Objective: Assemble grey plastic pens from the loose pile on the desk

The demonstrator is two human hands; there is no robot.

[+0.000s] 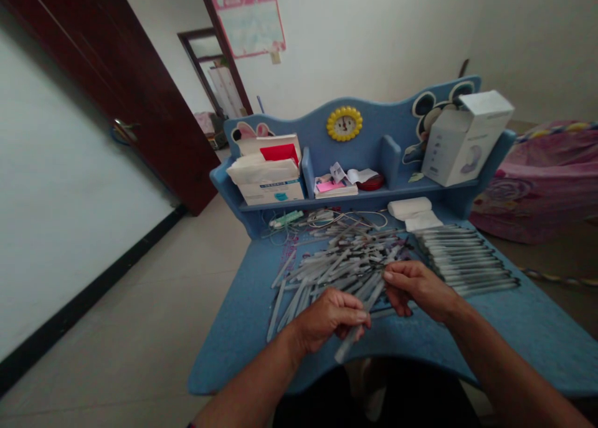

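Note:
My left hand (332, 316) is closed around the lower part of a translucent pen (344, 348), whose pale end sticks out below the fingers. The same pen slants up toward my right hand (418, 288), where thumb and forefinger pinch at its upper end; the tip is partly hidden by the fingers. Just beyond both hands spreads a loose heap of similar pens (322, 269), lying at many angles. To the right of my right hand lies a neat row of pens (467, 260), side by side with dark ends pointing right.
The blue desk (224, 347) has a raised back shelf with a tissue box (273, 191), a yellow flower clock (344, 124) and a white carton (460, 144). A white paper roll (409, 208) and a thin white cable (359, 215) lie below the shelf.

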